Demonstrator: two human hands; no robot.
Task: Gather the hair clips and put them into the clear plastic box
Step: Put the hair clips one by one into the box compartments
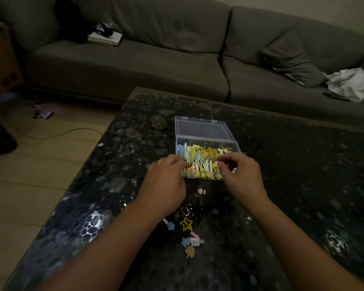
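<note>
Clear plastic box (206, 131) sits open mid-table (303, 164), lid laid back, packed with yellow and white hair clips (200, 158). Left hand (166, 181) and right hand (240, 175) curl over its near edge, apart; what they pinch, cannot tell. Loose clips (star (186, 223), flower (171, 226)) lie nearer. No legible writing.

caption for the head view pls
Both hands at the open clear box of hair clips; a few clips remain on the table.
</note>
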